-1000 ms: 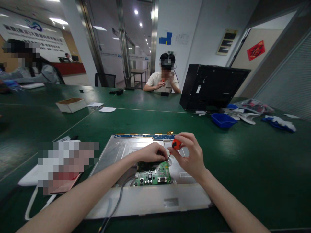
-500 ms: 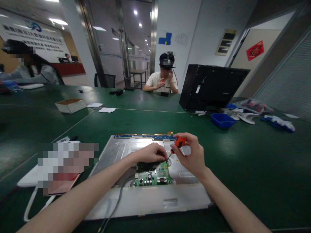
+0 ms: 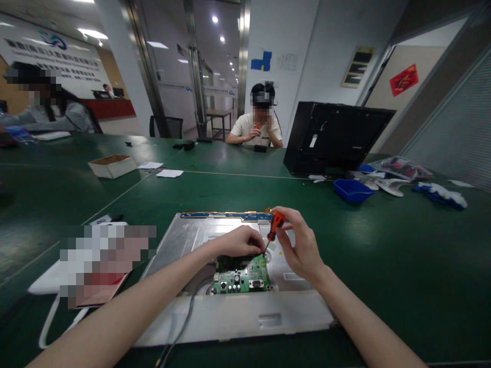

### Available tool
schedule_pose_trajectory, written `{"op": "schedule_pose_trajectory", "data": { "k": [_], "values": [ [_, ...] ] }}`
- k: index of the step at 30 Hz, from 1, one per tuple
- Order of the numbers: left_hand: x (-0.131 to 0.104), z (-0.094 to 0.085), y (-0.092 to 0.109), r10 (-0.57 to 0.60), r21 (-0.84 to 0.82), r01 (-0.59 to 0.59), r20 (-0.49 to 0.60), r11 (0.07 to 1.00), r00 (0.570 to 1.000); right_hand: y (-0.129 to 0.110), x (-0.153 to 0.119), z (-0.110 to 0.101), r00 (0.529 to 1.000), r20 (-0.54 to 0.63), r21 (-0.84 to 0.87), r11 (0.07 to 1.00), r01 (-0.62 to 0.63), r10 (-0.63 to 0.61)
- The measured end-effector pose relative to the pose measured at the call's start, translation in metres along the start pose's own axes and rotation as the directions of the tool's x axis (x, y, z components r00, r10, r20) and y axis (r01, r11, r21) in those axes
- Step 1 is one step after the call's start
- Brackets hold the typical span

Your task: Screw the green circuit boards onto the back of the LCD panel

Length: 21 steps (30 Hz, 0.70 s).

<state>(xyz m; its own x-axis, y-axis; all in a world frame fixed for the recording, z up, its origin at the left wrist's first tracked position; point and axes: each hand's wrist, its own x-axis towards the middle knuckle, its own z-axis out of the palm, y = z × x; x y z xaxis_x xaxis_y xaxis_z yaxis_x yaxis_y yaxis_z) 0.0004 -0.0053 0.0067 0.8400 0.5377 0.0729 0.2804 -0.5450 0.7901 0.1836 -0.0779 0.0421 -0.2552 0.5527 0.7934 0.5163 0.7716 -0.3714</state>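
Observation:
A metal display panel (image 3: 230,317) lies on the green table, with a green circuit board (image 3: 241,278) on its middle. My right hand (image 3: 301,245) holds a red and black screwdriver (image 3: 275,225) by its handle, and the tip points down at the board's upper right corner. Close beside that tip are the bent fingertips of my left hand (image 3: 241,241), reaching over the board's top edge; what they pinch, if anything, is too small to see. A blue strip board (image 3: 218,216) runs along the panel's far edge. A grey cable (image 3: 187,317) hangs over the near side.
At the left lies a blurred-out item (image 3: 107,260) with a white cable. An open box (image 3: 113,166) stands farther back. A black monitor (image 3: 337,138), a blue tray (image 3: 352,189) and gloves (image 3: 439,195) are at the right. A person (image 3: 257,125) sits opposite, another at the left.
The screwdriver's handle has tilted more upright and shifted slightly left, with my right hand's fingers changing their hold on it. My left hand has stayed in place.

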Motion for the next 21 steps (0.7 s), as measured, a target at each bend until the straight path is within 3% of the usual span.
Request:
{"op": "schedule_pose_trajectory", "data": {
  "k": [7, 13, 17, 21],
  "values": [
    [0.0007, 0.0005, -0.0034, 0.019, 0.015, -0.019, 0.004, 1.0, 1.0, 0.0061, -0.0016, 0.0025, 0.993, -0.112, -0.028, 0.999, 0.026, -0.029],
    [0.0011, 0.0001, -0.0016, 0.011, 0.019, -0.011, 0.003, 1.0, 1.0, 0.0013, 0.0008, 0.0014, 0.995, -0.094, -0.11, 0.994, 0.024, -0.035],
    [0.0008, -0.0002, 0.0003, 0.014, 0.018, -0.014, 0.0, 1.0, 1.0, 0.0002, -0.0002, 0.0009, 0.999, -0.037, -0.069, 0.997, 0.026, -0.028],
    [0.0008, 0.0006, -0.0013, 0.013, 0.009, -0.013, 0.002, 1.0, 1.0, 0.0046, -0.0025, 0.0032, 0.996, -0.091, -0.012, 1.0, 0.024, -0.025]
  ]
}}
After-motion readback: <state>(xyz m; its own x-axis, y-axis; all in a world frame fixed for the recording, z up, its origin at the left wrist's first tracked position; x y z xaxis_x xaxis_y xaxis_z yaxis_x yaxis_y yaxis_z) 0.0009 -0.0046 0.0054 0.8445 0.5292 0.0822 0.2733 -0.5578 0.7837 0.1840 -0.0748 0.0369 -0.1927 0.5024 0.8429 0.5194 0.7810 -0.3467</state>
